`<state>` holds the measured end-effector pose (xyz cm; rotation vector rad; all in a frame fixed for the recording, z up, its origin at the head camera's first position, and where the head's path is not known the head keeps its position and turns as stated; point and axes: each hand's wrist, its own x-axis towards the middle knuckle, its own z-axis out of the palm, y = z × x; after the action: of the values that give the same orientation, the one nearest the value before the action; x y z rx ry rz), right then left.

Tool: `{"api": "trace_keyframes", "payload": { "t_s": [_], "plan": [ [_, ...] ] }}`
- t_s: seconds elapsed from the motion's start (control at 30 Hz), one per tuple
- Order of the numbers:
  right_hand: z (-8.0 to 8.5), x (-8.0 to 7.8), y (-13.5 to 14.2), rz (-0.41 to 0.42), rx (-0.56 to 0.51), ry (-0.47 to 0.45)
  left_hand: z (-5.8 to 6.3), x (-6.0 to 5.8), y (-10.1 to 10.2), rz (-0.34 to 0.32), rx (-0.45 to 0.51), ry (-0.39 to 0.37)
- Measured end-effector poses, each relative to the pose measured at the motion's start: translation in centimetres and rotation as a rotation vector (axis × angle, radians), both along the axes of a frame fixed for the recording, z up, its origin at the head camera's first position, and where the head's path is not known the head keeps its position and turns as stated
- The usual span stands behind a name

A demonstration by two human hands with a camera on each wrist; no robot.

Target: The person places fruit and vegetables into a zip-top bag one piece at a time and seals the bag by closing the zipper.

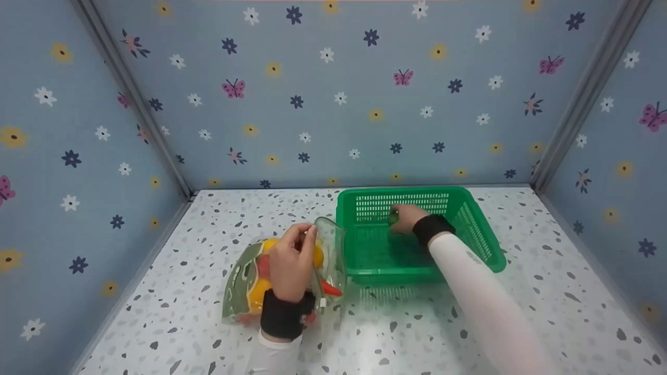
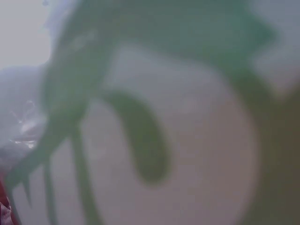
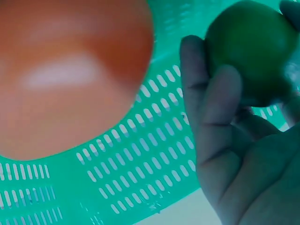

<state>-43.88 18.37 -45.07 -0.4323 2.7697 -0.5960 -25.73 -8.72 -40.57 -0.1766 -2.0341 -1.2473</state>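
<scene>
My right hand [image 1: 408, 219] is inside the green plastic basket [image 1: 359, 271], its fingers curled round a green round fruit [image 3: 251, 51]. In the right wrist view, a smooth orange-red rounded thing [image 3: 70, 84] fills the upper left, close to the camera; its kind is unclear. Left of the basket, my left hand [image 1: 289, 263] pinches the upper edge of a clear plastic bag [image 1: 239, 291] with green print. Through the bag show yellow-orange round fruits [image 1: 257, 295] and a red pointed piece [image 1: 330, 288]. The bag's green print [image 2: 145, 140] blurs across the left wrist view.
The white speckled tabletop [image 1: 385, 338] carries the bag and basket side by side. Blue flower-patterned panels [image 1: 333, 120] enclose the back and both sides, with grey metal posts [image 1: 583, 99] in the corners. The bag's open side lies close to the basket's left rim.
</scene>
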Motion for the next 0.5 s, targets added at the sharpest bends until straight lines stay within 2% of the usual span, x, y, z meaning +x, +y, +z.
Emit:
{"api": "trace_keyframes", "payload": {
  "t_s": [0.23, 0.37, 0.5],
  "plan": [
    [1.8, 0.6, -0.1, 0.019, -0.029, 0.058, 0.0, 0.0, 0.1, -0.008, 0.001, -0.003],
    [3.3, 1.3, -0.2, 0.032, -0.097, 0.087, 0.1, 0.0, 0.1, -0.015, 0.004, -0.002],
    [4.7, 2.7, -0.5, 0.027, -0.195, 0.122, 0.1, 0.0, 0.1, -0.019, 0.002, 0.000]
  ]
}}
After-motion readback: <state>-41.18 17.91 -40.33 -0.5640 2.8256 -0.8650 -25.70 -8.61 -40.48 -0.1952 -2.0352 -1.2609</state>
